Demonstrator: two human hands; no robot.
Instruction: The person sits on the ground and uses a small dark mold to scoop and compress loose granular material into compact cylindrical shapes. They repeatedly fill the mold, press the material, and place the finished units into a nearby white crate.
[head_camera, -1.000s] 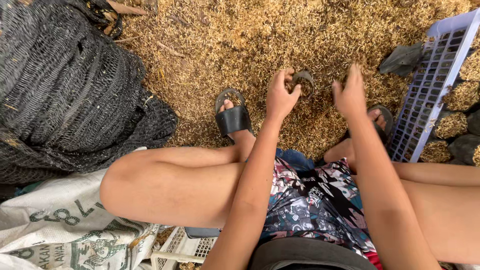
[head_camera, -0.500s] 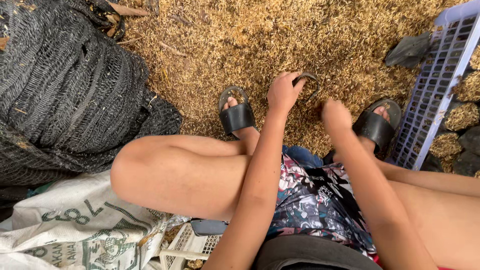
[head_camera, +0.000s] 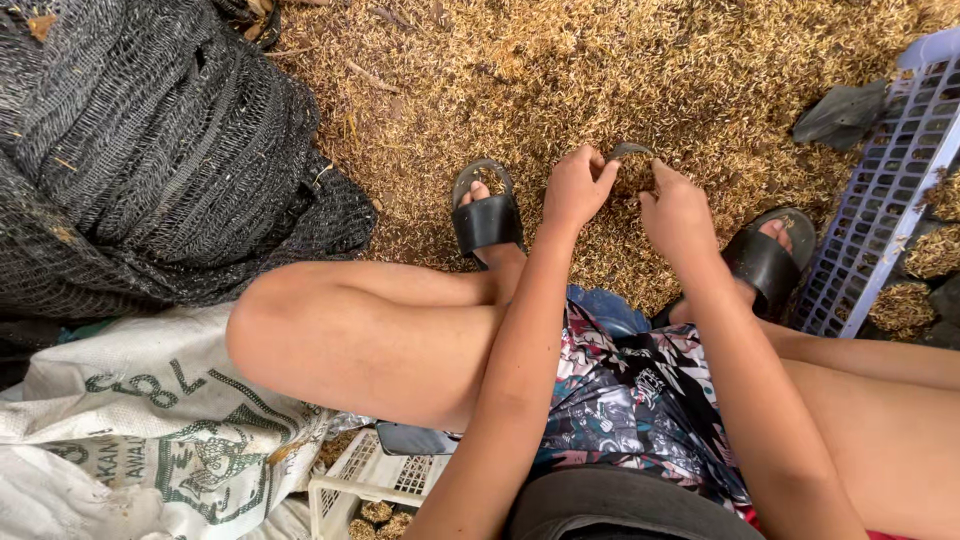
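I sit low over ground covered in loose golden husk (head_camera: 600, 70). My left hand (head_camera: 575, 190) and my right hand (head_camera: 680, 212) meet in front of my knees, between my two feet in black sandals (head_camera: 486, 220). Both pinch a small dark round cup (head_camera: 632, 151), one on each side of its thin curved rim. The cup looks filled with husk. Most of its body is hidden by my fingers.
A heap of black netting (head_camera: 150, 150) fills the left side. A white printed sack (head_camera: 150, 430) lies below it. A pale purple plastic crate (head_camera: 885, 190) stands at the right with husk clumps (head_camera: 905, 305) beside it. A white crate (head_camera: 370, 490) sits under my leg.
One second ago both hands were apart with fingers spread. The left hand then took the dark cup, and the right hand came down and left to grip its other side.
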